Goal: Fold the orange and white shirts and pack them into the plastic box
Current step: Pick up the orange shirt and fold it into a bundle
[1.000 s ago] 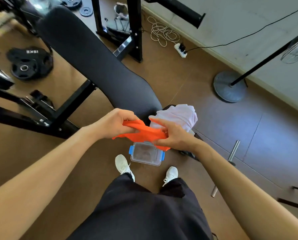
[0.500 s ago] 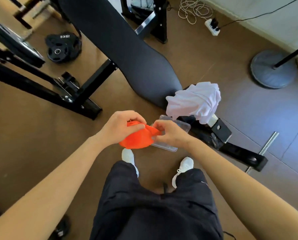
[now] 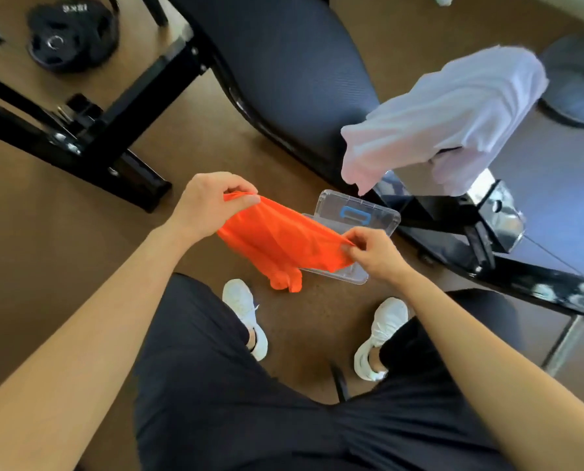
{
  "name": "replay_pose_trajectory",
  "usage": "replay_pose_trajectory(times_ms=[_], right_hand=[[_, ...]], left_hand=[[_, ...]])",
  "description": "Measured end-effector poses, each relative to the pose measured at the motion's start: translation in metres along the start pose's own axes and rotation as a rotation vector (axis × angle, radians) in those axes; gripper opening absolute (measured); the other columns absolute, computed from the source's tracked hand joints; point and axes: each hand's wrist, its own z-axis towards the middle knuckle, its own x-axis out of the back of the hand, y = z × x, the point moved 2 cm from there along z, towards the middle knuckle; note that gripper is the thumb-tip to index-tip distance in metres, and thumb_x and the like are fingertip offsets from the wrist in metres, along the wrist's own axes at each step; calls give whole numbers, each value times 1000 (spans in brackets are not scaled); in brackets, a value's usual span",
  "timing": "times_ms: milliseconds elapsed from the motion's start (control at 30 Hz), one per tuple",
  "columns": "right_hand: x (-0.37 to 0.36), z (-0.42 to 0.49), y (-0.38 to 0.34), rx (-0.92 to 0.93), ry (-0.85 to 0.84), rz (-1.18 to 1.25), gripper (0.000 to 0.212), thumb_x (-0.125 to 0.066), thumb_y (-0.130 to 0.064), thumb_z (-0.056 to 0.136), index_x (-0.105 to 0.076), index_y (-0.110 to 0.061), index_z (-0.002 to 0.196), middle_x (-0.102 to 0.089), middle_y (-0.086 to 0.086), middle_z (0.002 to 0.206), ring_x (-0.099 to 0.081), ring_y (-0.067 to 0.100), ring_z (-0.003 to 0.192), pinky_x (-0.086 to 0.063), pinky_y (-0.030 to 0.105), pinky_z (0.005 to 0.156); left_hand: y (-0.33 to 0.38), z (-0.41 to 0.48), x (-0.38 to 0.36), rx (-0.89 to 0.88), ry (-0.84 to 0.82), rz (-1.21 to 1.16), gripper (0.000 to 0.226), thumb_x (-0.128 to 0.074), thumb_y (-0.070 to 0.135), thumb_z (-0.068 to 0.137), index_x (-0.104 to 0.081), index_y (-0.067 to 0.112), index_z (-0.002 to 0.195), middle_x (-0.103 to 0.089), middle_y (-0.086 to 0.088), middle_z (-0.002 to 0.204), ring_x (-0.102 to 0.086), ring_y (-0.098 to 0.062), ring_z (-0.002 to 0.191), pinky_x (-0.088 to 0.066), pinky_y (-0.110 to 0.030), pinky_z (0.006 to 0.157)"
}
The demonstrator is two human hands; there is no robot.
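Note:
I hold the orange shirt (image 3: 280,241) stretched between both hands above the floor. My left hand (image 3: 209,202) pinches its upper left edge and my right hand (image 3: 377,253) pinches its right edge. A loose end of the shirt hangs down in the middle. Right behind and under it stands the clear plastic box (image 3: 358,215) with blue latches, partly covered by the shirt. The white shirt (image 3: 443,113) lies crumpled over the end of the black bench, up and to the right of the box.
The black padded weight bench (image 3: 283,62) and its black frame (image 3: 487,239) stand just beyond the box. Black weight plates (image 3: 69,39) lie at the far left. A grey fan base (image 3: 575,83) is at the right. My white shoes (image 3: 246,314) stand on the brown floor.
My hands have moved apart, so the bunched orange shirt is now spread wide between them. The camera has tilted down and closer to the box.

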Motion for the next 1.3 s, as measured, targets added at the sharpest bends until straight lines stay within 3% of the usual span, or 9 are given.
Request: replay_pose_trajectory(times_ms=[100, 200, 400, 500, 600, 800, 1000, 1167, 1300], right_hand=[[-1, 4, 32, 34, 123, -35, 20, -61, 1, 88, -73, -11, 98, -72, 0, 90, -66, 12, 80, -50, 8, 70], [6, -18, 47, 74, 218, -116, 33, -57, 10, 79, -75, -8, 100, -71, 2, 92, -64, 16, 85, -49, 23, 80], [24, -75, 53, 128, 429, -244, 27, -59, 3, 77, -77, -14, 90, -63, -3, 82, -59, 18, 79, -43, 28, 75], [35, -93, 50, 3, 522, -37, 29, -49, 3, 83, -71, -15, 80, -71, 5, 82, -69, 26, 78, -57, 36, 74], [40, -114, 33, -12, 523, 276, 27, -45, 6, 90, -63, -14, 83, -71, 16, 94, -71, 28, 81, -63, 40, 68], [15, -151, -29, 328, 427, 155, 20, -67, -11, 91, -68, -17, 110, -68, -6, 106, -67, 9, 85, -53, 12, 69], [-22, -132, -35, 345, 358, 95, 44, -71, -21, 90, -58, -23, 132, -60, -4, 126, -65, 16, 100, -53, 29, 88], [-27, -111, -49, 319, 317, 176, 60, -76, -28, 86, -50, -20, 140, -55, -3, 129, -60, 20, 104, -53, 37, 93], [-36, -95, -53, 363, 250, 176, 18, -73, -20, 74, -68, -35, 81, -67, -8, 76, -67, 20, 72, -59, 53, 78]], left_hand=[[-20, -12, -31, 0, -39, 81, 22, -80, 41, 81, -79, 23, 93, -71, 5, 88, -66, -15, 86, -53, -36, 83], [-16, -31, -43, 0, -10, 67, 15, -79, 36, 83, -77, 21, 89, -69, 3, 84, -61, -12, 80, -47, -29, 77], [23, -65, -30, 15, 227, -160, 15, -75, 29, 89, -74, 15, 83, -66, -2, 74, -52, -8, 67, -38, -14, 62], [47, -77, -14, -8, 360, -297, 22, -69, 31, 93, -70, 11, 81, -57, 2, 68, -46, -1, 61, -38, -17, 61], [61, -85, 4, -38, 448, -427, 31, -65, 33, 95, -68, 3, 86, -54, -1, 71, -47, -9, 67, -39, -24, 64], [105, -101, 31, -233, 377, -348, 22, -70, 29, 92, -72, 9, 83, -61, -3, 75, -51, -8, 71, -43, -27, 71], [137, -114, 51, -372, 304, -211, 14, -73, 26, 91, -76, 13, 88, -71, -16, 86, -57, -7, 76, -45, -22, 75], [149, -123, 66, -416, 325, -245, 1, -74, 25, 90, -74, 24, 89, -68, 13, 74, -59, 0, 71, -46, -16, 73], [151, -124, 69, -402, 385, -263, 8, -74, 21, 91, -76, 14, 92, -71, 23, 77, -62, 6, 76, -46, -12, 74]])
